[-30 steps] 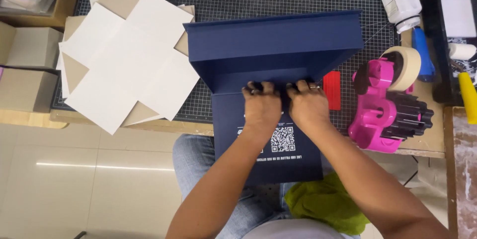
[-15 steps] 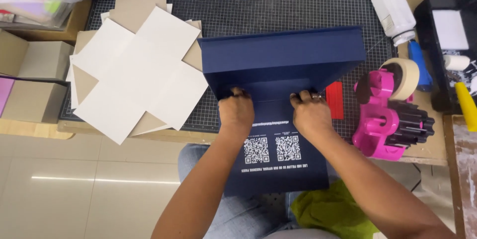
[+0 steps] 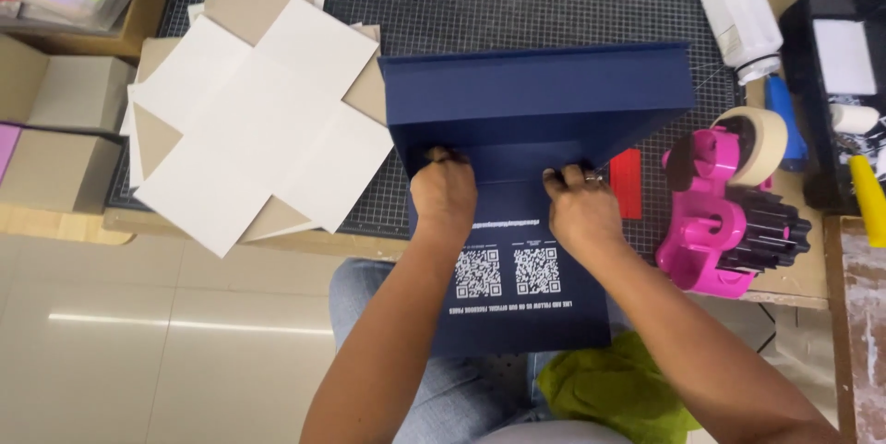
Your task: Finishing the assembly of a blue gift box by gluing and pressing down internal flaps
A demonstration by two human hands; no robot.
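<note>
Navy box cover (image 3: 535, 112) on bench (image 3: 784, 287) | left hand (image 3: 445, 197), right hand (image 3: 580, 215): fingers curled, pressing its inner fold | pink tape dispenser (image 3: 715, 222) right.

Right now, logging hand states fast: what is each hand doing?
Left hand: fingers curled, pressing the fold of the navy blue cardboard box wrap.
Right hand: fingers curled, pressing the same fold.

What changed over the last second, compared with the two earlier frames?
The left hand and right hand began pressed together at the middle of the navy box panel's fold and slid apart along it, left hand leftward, right hand rightward. Both still press the fold. The pink tape dispenser and white card blanks stayed put.
</note>
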